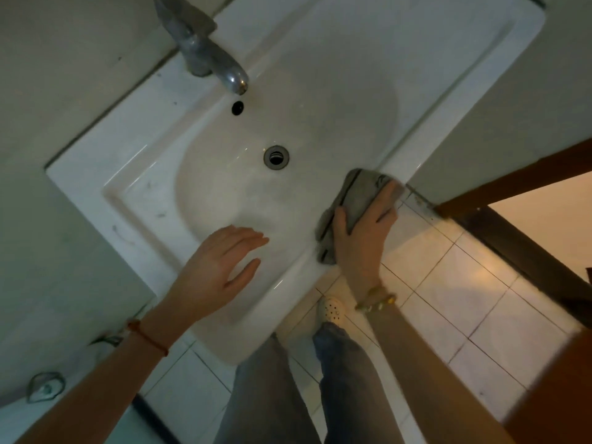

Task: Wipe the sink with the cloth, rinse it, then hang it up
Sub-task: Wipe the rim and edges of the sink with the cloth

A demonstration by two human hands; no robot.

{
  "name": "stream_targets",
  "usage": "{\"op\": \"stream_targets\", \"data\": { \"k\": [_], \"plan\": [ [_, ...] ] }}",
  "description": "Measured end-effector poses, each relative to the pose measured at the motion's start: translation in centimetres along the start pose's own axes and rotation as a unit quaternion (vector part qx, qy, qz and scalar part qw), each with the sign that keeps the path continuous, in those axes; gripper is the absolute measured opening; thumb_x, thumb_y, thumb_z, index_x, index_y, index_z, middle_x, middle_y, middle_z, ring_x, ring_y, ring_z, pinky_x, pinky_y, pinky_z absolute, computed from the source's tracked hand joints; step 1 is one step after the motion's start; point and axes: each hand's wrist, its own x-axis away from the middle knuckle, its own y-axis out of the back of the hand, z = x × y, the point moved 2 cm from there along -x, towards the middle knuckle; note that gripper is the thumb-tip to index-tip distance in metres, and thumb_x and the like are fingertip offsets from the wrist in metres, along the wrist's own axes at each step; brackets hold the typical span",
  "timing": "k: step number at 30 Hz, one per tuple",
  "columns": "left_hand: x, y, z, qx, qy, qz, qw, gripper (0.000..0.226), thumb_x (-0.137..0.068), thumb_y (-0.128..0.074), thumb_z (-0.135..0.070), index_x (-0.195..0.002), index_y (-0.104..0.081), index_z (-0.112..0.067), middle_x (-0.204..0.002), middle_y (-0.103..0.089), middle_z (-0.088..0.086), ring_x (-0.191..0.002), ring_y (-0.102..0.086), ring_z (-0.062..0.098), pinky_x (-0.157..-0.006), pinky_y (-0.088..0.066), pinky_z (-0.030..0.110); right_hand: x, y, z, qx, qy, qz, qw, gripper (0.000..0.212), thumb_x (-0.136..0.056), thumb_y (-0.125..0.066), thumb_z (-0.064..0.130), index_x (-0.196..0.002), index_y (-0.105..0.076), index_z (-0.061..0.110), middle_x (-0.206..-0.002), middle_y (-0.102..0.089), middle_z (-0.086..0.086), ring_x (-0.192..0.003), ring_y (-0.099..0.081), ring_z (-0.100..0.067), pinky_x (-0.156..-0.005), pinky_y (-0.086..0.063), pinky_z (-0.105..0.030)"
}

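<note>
At lower centre of the frame, the left hand [221,270] hovers with fingers spread and holding nothing over the white sink [134,149]. Right of centre, the right hand [362,232] presses the grey cloth [355,200] onto the rim. The tap [205,56] looks dry: wiping appears underway, rinsing and hanging remain.

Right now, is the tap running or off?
Off. No water falls from the tap, and the basin around the drain holds no pool.
</note>
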Motion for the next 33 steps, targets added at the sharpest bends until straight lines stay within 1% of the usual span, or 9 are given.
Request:
{"op": "stream_targets", "data": {
  "k": [2, 5, 8, 12, 17, 20, 24, 28, 33],
  "plan": [
    [2.3, 0.5, 0.6, -0.021, -0.001, -0.006, 1.000, 0.038, -0.097, -0.050, -0.030, -0.127, -0.064, -0.011, -0.126, -0.066, 0.004, -0.120, -0.057, 0.018, -0.115, -0.035, 0.036, 5.0, -1.3, 0.6, -0.018, 0.002, 0.021, 1.000, 0.093, -0.092, -0.057, 0.036, -0.153, 0.010, 0.020, -0.148, -0.018, -0.017, -0.115, -0.041, -0.019, -0.100, -0.044, -0.035],
    [4.7, 0.5, 1.8, -0.047, -0.013, -0.007, 0.999, 0.038, -0.096, -0.051, -0.030, -0.125, -0.065, -0.010, -0.124, -0.067, 0.005, -0.120, -0.058, 0.019, -0.116, -0.035, 0.040, 7.9, -2.2, 1.2, -0.024, 0.005, 0.020, 0.999, 0.094, -0.092, -0.060, 0.035, -0.154, 0.009, 0.017, -0.148, -0.018, -0.017, -0.115, -0.030, -0.010, -0.102, -0.033, -0.027],
    [5.8, 0.2, 3.1, -0.055, -0.034, -0.005, 0.998, 0.038, -0.097, -0.049, -0.030, -0.123, -0.066, -0.009, -0.125, -0.067, 0.004, -0.119, -0.060, 0.021, -0.117, -0.033, 0.042, 5.2, -1.6, 1.8, -0.027, -0.027, 0.005, 0.999, 0.092, -0.093, -0.060, 0.030, -0.154, 0.009, 0.017, -0.147, -0.016, -0.017, -0.115, -0.031, -0.013, -0.103, -0.026, -0.024],
    [6.2, -0.1, 4.5, -0.058, -0.076, -0.013, 0.995, 0.038, -0.098, -0.047, -0.030, -0.122, -0.066, -0.008, -0.126, -0.066, 0.005, -0.121, -0.060, 0.023, -0.118, -0.032, 0.044, 2.8, -1.4, 2.6, -0.003, -0.042, -0.084, 0.996, 0.084, -0.095, -0.057, 0.029, -0.154, -0.001, 0.009, -0.147, -0.022, -0.021, -0.132, -0.032, -0.029, -0.104, -0.014, -0.013],
    [5.9, -0.5, 5.3, -0.049, -0.118, -0.048, 0.991, 0.033, -0.096, -0.053, -0.024, -0.122, -0.066, -0.007, -0.125, -0.067, 0.008, -0.122, -0.060, 0.024, -0.116, -0.034, 0.048, 12.6, -5.0, 3.2, -0.003, -0.032, -0.064, 0.997, 0.084, -0.094, -0.057, 0.030, -0.154, 0.001, 0.018, -0.151, -0.016, -0.016, -0.134, -0.030, -0.025, -0.113, -0.027, -0.029],
    [6.1, -0.5, 5.3, -0.028, -0.119, -0.066, 0.990, 0.033, -0.096, -0.051, -0.021, -0.121, -0.066, -0.005, -0.124, -0.068, 0.009, -0.122, -0.060, 0.025, -0.116, -0.034, 0.049, 19.1, -6.7, 3.9, -0.024, -0.032, -0.039, 0.998, 0.087, -0.094, -0.057, 0.031, -0.154, 0.006, 0.025, -0.152, -0.013, -0.008, -0.131, -0.032, -0.017, -0.109, -0.030, -0.026],
    [6.1, -0.5, 5.4, -0.031, -0.102, -0.051, 0.993, 0.036, -0.096, -0.048, -0.025, -0.123, -0.064, -0.007, -0.126, -0.066, 0.008, -0.124, -0.059, 0.024, -0.118, -0.031, 0.049, 15.1, -5.2, 3.9, 0.005, -0.037, -0.055, 0.998, 0.085, -0.095, -0.055, 0.032, -0.154, 0.004, 0.019, -0.148, -0.019, -0.016, -0.118, -0.032, -0.013, -0.101, -0.027, -0.023],
    [6.0, -0.6, 5.4, -0.032, -0.097, -0.045, 0.994, 0.037, -0.095, -0.049, -0.023, -0.124, -0.064, -0.007, -0.128, -0.065, 0.007, -0.124, -0.058, 0.024, -0.119, -0.029, 0.048, 8.1, -3.7, 3.2, 0.019, -0.061, -0.106, 0.992, 0.081, -0.094, -0.055, 0.029, -0.154, -0.003, 0.009, -0.141, -0.029, -0.023, -0.128, -0.037, -0.034, -0.104, -0.023, -0.022],
    [6.1, -0.7, 5.3, -0.035, -0.099, -0.058, 0.993, 0.036, -0.094, -0.051, -0.021, -0.123, -0.064, -0.006, -0.127, -0.066, 0.007, -0.124, -0.058, 0.024, -0.119, -0.029, 0.048, 16.2, -6.6, 4.0, 0.020, -0.037, -0.085, 0.995, 0.083, -0.093, -0.056, 0.030, -0.154, -0.001, 0.017, -0.148, -0.021, -0.017, -0.129, -0.035, -0.025, -0.111, -0.034, -0.030]
  ]
}}
